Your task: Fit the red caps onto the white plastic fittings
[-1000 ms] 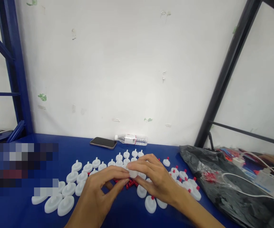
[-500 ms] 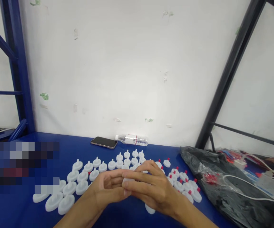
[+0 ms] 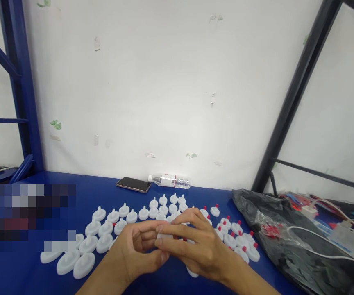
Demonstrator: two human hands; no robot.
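White piece (image 3: 164, 236) sits between curled left hand (image 3: 134, 252) and right hand (image 3: 203, 241).

Blue table (image 3: 81, 192): white nozzle pieces (image 3: 87, 244) left and centre, red-tipped pieces (image 3: 236, 228) right; phone (image 3: 133, 184), bottle (image 3: 167, 180) far; black bag (image 3: 290, 256) right.

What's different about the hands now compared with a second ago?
The left hand has turned to show its palm, fingers curled behind the white piece. The right hand has brought its fingers lower in the picture, across the piece's front. Nothing was visibly let go. The phone and bottle stayed put.
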